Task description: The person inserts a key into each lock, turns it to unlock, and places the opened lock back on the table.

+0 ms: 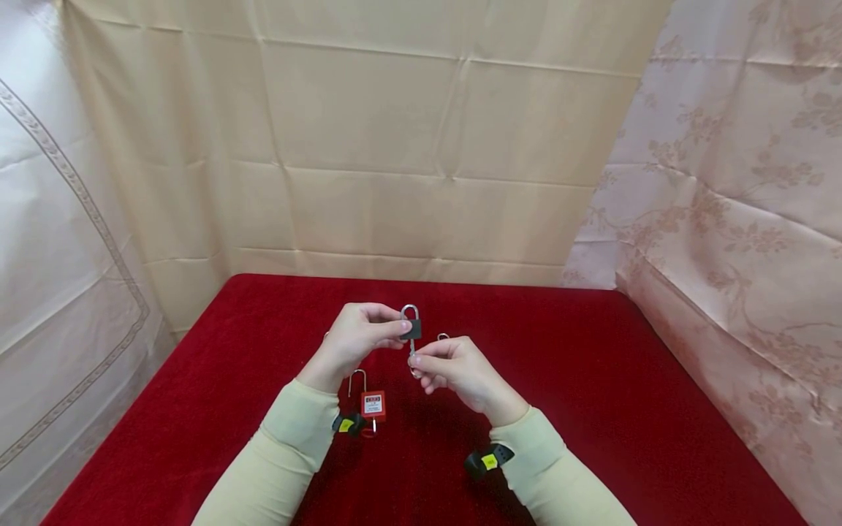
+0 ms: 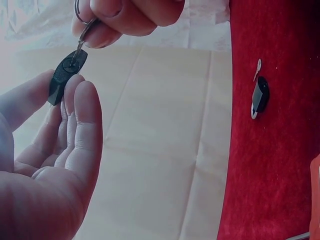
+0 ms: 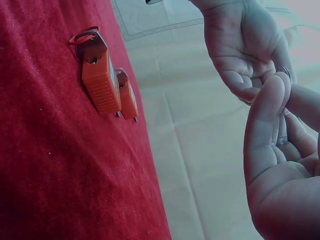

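My left hand [image 1: 358, 334] pinches a small black padlock [image 1: 414, 330] between thumb and fingers, its shackle pointing up. Below it, the right hand [image 1: 460, 367] pinches a silver key [image 1: 412, 348] by its head, with a metal ring hanging from it. In the left wrist view the key meets the keyhole in the underside of the black lock body [image 2: 61, 80]; how deep it sits is hidden. The right fingers cover most of the key in the right wrist view.
A red padlock [image 1: 373, 405] with a raised, open shackle lies by the left wrist, a key at its base. Farther off is a second red padlock [image 3: 129, 100]. Another black padlock [image 2: 261, 95] lies on the red cloth [image 1: 592, 394] near a small key [image 2: 258, 69].
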`<state>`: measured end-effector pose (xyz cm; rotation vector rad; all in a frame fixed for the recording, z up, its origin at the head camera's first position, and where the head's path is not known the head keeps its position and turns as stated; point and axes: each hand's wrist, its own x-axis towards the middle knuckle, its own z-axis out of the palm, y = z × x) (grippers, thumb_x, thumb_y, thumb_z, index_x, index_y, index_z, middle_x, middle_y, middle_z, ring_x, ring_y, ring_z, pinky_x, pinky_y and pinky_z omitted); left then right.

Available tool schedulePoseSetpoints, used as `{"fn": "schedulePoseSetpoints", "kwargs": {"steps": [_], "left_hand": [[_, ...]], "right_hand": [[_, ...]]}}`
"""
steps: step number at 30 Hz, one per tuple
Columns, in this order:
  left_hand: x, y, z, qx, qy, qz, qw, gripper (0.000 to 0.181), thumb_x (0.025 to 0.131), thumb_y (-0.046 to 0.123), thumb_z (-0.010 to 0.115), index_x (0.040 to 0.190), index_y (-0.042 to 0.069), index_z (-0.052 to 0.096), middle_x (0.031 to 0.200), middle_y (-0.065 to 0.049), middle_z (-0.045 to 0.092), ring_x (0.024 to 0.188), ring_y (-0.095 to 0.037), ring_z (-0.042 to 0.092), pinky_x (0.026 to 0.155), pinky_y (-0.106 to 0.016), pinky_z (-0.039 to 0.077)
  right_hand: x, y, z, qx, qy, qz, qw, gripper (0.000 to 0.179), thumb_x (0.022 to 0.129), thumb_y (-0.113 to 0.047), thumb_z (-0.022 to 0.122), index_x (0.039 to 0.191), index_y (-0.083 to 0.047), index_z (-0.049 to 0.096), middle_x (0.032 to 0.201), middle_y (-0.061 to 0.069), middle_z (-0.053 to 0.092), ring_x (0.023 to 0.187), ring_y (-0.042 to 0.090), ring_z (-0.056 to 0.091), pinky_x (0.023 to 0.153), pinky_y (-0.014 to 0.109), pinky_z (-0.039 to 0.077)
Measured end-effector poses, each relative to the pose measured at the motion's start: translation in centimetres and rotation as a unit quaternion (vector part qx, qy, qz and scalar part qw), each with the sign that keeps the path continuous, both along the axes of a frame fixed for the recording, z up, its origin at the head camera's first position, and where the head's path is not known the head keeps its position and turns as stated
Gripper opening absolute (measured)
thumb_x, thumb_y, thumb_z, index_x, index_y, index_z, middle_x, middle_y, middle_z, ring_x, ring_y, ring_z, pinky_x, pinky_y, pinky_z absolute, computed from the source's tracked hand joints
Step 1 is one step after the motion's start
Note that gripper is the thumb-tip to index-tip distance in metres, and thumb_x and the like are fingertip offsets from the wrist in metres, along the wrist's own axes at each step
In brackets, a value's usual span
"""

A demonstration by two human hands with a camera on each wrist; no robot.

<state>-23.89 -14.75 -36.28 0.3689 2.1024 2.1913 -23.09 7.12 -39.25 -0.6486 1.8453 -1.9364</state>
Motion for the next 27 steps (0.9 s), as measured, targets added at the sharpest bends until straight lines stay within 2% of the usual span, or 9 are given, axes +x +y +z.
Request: {"fn": "schedulePoseSetpoints", "kwargs": {"steps": [5,8,20,27], "left_hand": [[0.13,0.04,0.17,-0.004,0.0,0.001,1.0,0.022,0.089,0.005,0.078,0.107,-0.008,0.072,0.093,-0.017,0.073,0.086,-0.038,0.071,0.078,-0.04,0.061],[0.15,0.04,0.24,-0.007,0.001,0.0,1.0,0.022,0.089,0.005,0.078,0.107,-0.007,0.073,0.093,-0.017,0.073,0.083,-0.032,0.072,0.079,-0.041,0.061],[0.3,0.06,0.3,-0.007,0.005,0.001,1.0,0.022,0.09,0.005,0.077,0.107,-0.007,0.073,0.093,-0.017,0.073,0.081,-0.028,0.072,0.078,-0.039,0.061],[0.35,0.28,0.33,-0.012,0.015,-0.004,0.9998,0.021,0.089,0.005,0.078,0.106,-0.007,0.073,0.091,-0.016,0.073,0.078,-0.025,0.071,0.078,-0.04,0.061]], "right_hand": [[-0.07,-0.01,-0.02,-0.005,-0.009,-0.009,0.9999,0.019,0.095,-0.005,0.07,0.106,0.011,0.071,0.083,0.011,0.069,0.065,0.014,0.064,0.063,0.028,0.059],[-0.06,-0.01,0.05,-0.01,-0.015,-0.014,0.9997,0.019,0.096,-0.005,0.07,0.106,0.011,0.071,0.084,0.011,0.069,0.065,0.014,0.064,0.063,0.028,0.058],[0.05,-0.01,0.11,-0.013,-0.023,-0.034,0.9991,0.014,0.096,-0.007,0.07,0.103,0.005,0.074,0.086,0.011,0.07,0.068,0.015,0.065,0.067,0.03,0.06],[0.15,-0.18,0.49,-0.018,-0.024,-0.056,0.998,0.02,0.096,-0.011,0.072,0.104,0.007,0.073,0.084,0.013,0.068,0.07,0.018,0.064,0.07,0.032,0.06]]}}
